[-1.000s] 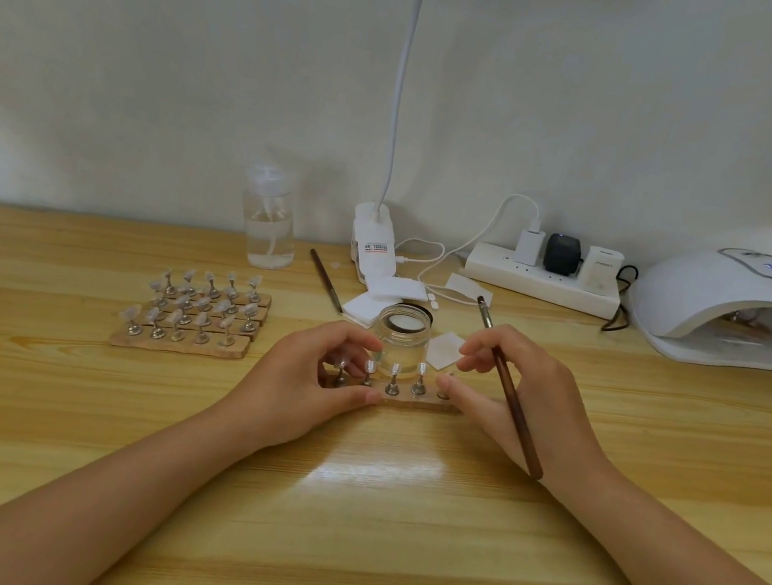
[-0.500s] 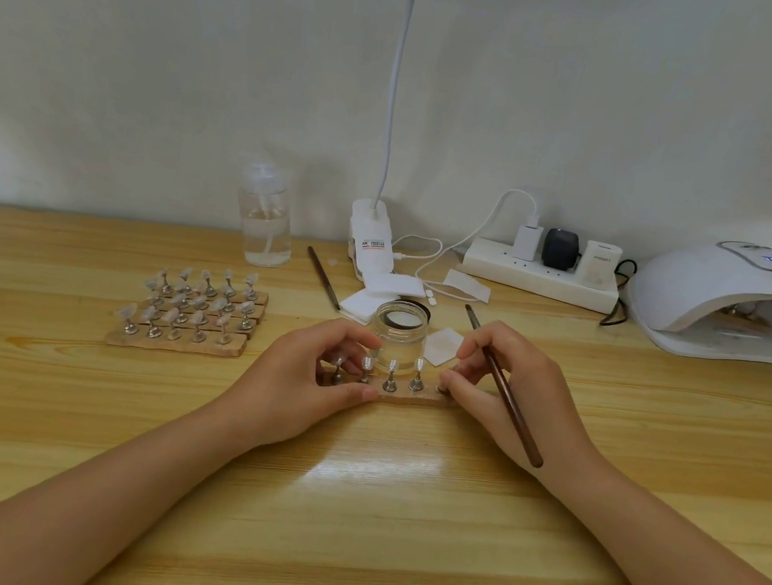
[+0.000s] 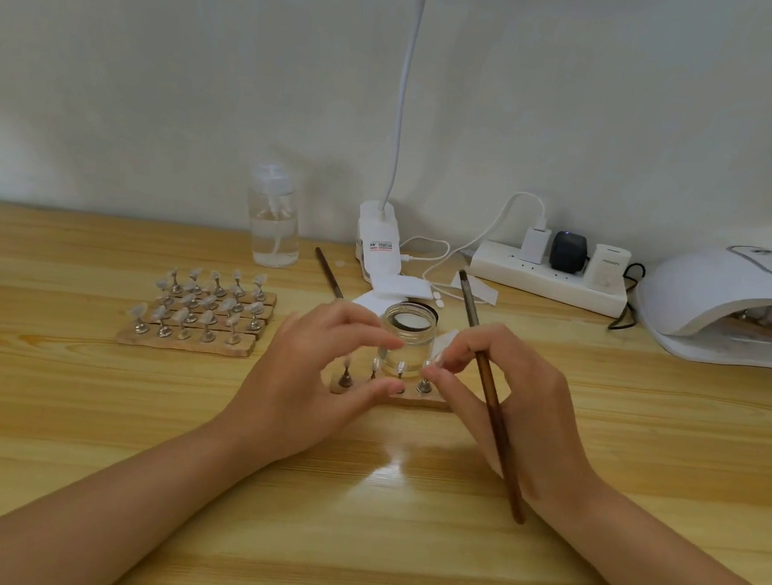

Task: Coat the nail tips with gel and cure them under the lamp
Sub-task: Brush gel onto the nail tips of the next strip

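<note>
1. Head view, wooden table [image 3: 58, 393]: both forearms reached in from the near edge toward a small wooden strip [image 3: 413, 400] at centre.
2. Wooden strip: carried a row of metal stands with nail tips [image 3: 401, 367], upright, just in front of the gel jar.
3. Gel jar [image 3: 401, 339]: clear glass, lid off, standing directly behind the strip.
4. Left hand [image 3: 310, 381]: fingers curled; thumb at the strip's front edge, forefinger arched over the stands. Whether it actually gripped the strip could not be told.
5. Right hand [image 3: 508, 400]: fingers curled, brush [image 3: 488, 398] held through them, bristle end pointing away toward the wall; fingertips apparently pinching the rightmost stand.
6. Second holder [image 3: 200, 314]: left of centre, well apart, three rows of stands bearing nail tips.
7. Curing lamp [image 3: 742, 305]: white dome, far right, display lit.
8. Back edge: clear pump bottle [image 3: 274, 220], clip lamp base [image 3: 379, 241], power strip [image 3: 546, 278], a spare brush [image 3: 328, 272], white wipes [image 3: 400, 287].
</note>
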A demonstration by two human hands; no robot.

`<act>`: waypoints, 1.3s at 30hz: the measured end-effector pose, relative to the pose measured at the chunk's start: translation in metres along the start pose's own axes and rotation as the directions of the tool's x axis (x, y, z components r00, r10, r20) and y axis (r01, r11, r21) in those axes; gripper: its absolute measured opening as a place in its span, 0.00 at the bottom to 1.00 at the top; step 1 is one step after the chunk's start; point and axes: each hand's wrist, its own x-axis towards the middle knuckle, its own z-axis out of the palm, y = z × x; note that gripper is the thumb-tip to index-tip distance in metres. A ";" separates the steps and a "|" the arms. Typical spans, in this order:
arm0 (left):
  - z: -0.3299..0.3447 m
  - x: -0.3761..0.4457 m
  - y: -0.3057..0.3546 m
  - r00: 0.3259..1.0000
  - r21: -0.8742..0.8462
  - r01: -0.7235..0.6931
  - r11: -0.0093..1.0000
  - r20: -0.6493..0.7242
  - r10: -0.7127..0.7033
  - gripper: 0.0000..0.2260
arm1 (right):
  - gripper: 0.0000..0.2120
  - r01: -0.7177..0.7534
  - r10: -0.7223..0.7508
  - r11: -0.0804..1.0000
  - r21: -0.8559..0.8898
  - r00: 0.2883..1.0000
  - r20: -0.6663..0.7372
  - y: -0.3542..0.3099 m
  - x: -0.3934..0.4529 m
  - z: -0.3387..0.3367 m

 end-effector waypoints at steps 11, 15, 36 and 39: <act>0.003 -0.003 -0.002 0.986 0.082 -0.167 0.983 -0.010 0.168 0.10 | 0.07 0.156 -0.158 0.984 -0.088 0.987 -0.024 -0.004 -0.001 0.009; 0.002 -0.002 -0.001 0.981 0.092 -0.191 0.977 -0.021 0.194 0.09 | 0.06 0.147 -0.147 0.988 -0.044 0.989 0.006 -0.003 -0.002 0.009; -0.003 0.000 0.001 0.974 -0.088 0.020 0.996 -0.222 -0.040 0.06 | 0.18 -0.460 0.524 0.774 0.436 0.851 -0.032 -0.001 0.030 -0.014; -0.002 -0.001 0.000 0.973 -0.098 0.036 0.995 -0.223 -0.057 0.07 | 0.18 -0.529 0.561 0.752 0.393 0.827 0.039 0.004 0.047 -0.013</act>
